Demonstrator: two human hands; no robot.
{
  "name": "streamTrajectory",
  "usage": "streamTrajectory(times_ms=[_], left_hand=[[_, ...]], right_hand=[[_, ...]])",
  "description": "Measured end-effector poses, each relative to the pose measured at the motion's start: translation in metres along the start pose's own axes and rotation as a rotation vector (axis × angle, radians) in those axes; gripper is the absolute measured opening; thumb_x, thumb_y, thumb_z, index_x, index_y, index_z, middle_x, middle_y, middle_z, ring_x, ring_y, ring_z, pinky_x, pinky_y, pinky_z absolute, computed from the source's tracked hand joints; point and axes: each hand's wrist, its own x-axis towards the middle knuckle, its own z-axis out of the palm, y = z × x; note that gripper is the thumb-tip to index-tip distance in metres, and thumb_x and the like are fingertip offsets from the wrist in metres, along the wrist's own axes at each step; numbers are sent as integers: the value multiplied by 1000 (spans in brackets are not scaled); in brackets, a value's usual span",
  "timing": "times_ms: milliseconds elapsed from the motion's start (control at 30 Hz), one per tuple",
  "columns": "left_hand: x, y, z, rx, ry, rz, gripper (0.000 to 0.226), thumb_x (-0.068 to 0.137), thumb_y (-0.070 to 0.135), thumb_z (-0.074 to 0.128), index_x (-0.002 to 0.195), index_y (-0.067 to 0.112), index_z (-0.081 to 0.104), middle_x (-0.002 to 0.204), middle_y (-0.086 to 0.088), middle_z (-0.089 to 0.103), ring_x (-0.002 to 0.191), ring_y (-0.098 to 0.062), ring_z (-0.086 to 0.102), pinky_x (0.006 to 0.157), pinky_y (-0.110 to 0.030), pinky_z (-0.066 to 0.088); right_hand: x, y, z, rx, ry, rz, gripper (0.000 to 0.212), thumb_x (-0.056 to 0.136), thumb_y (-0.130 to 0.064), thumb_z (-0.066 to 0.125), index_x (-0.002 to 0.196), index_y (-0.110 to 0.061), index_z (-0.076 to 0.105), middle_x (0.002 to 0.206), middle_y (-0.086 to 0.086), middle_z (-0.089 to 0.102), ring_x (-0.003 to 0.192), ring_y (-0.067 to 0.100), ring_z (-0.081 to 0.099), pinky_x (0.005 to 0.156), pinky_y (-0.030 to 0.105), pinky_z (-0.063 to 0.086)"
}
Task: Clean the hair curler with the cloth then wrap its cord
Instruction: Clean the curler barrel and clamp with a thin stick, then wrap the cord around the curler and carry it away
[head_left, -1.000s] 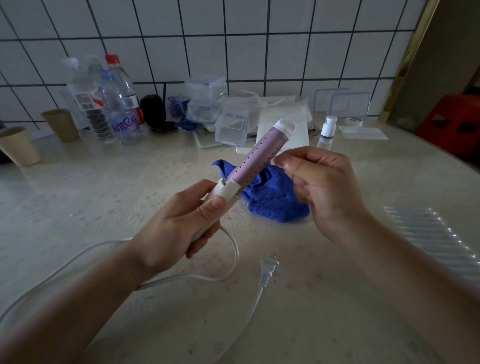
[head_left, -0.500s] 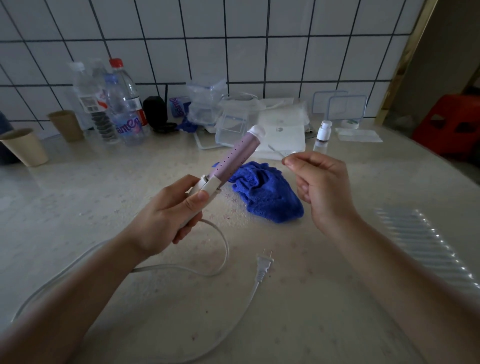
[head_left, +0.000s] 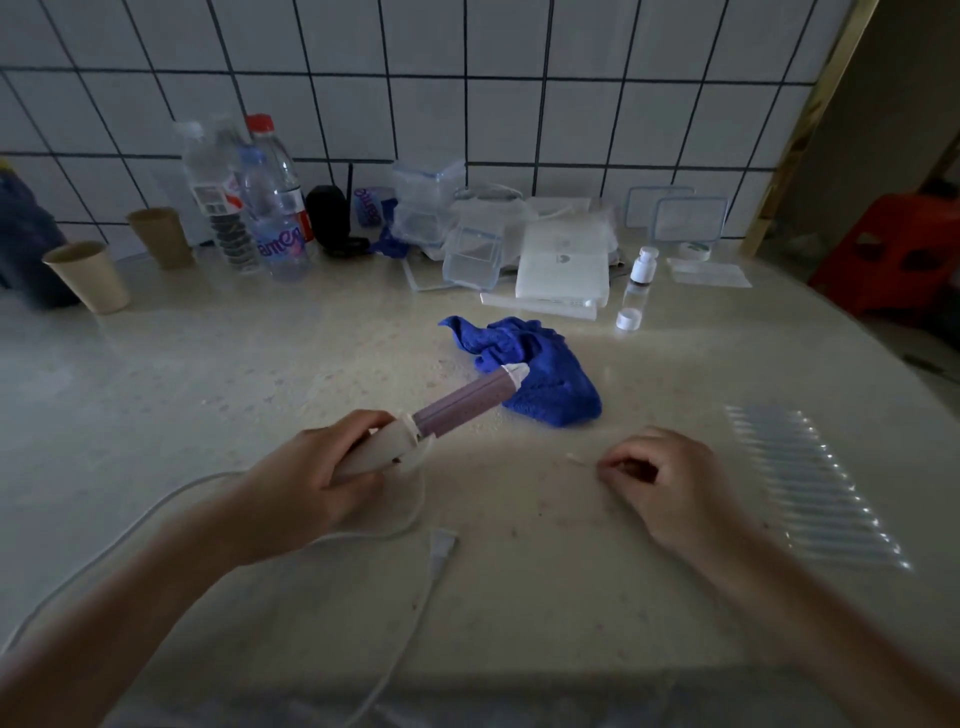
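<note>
Fingers (head_left: 363, 418) of the left hand (head_left: 311, 478) grip the curler (head_left: 467, 400) by its handle; the right hand (head_left: 670, 483) pinches a thin stick (head_left: 575, 458).

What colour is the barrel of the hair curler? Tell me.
Pale purple. The hair curler is gripped by the left hand; the head view shows it best.

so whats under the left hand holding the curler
The white cord loops over the counter beneath the left hand gripping the curler. Where it joins the handle is covered by the hand.
</note>
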Motion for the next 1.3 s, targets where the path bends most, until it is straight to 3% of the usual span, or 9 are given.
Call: streamTrajectory(times_ms=[267,367,533,667,900,1067,1167,1233,1300], left_hand=[[-8,8,0,110,49,53,39,81,37,77,113,42,56,86,21,66,75,-2,63,63,-28,51],[-4,19,-6,238,5,64,40,82,44,70,118,49,52,87,29,62,71,4,60,63,-27,52],[3,55,-12,304,-45,169,42,85,42,65,124,47,53,93,18,73,70,2,64,65,-29,58],[9,80,-21,352,-23,226,40,86,44,68,122,44,51,98,15,73,77,-5,63,63,-21,46],[-3,79,-50,296,63,109,41,76,73,56,100,40,63,69,18,66,59,-1,60,57,-27,48],[-14,77,-52,243,116,136,33,81,68,52,94,39,63,61,12,64,54,-9,60,49,-27,48],[-9,79,-51,204,123,54,35,79,69,50,89,38,64,60,11,65,51,-7,61,47,-27,51],[-7,77,-50,140,134,10,35,79,66,49,83,34,64,60,8,66,46,-5,59,42,-19,46],[-7,77,-51,81,173,-5,34,80,63,53,79,31,64,66,11,68,43,-4,54,39,-15,39]], right_hand=[[-13,-29,-14,57,86,70,15,83,-11,78,90,-23,76,84,-11,66,82,14,63,78,44,56],[-20,-64,-24,169,218,-100,13,85,-25,67,95,-24,74,91,-19,64,89,7,62,78,34,51],[2,-127,-31,28,-134,-220,49,81,-53,72,124,-31,68,113,-17,66,105,4,60,93,28,44],[17,-143,-29,-50,-321,-166,45,76,-63,80,114,-45,66,86,-23,72,82,-8,64,72,18,44],[22,-143,-47,-58,-240,-150,55,65,-80,68,111,-50,67,79,-26,69,73,-3,64,63,21,42],[21,-146,-54,-43,-259,-155,40,73,-63,81,107,-43,73,84,-18,72,77,1,65,72,27,50],[10,-159,-54,148,20,-286,27,88,-28,78,114,-23,75,110,-9,69,104,10,63,91,31,51],[-9,-173,-48,363,191,-427,10,92,-17,65,98,-17,74,97,-6,69,93,13,66,81,31,54],[-29,-188,-35,479,18,-443,12,94,-21,61,89,-22,72,83,-10,70,76,8,66,68,26,53]])
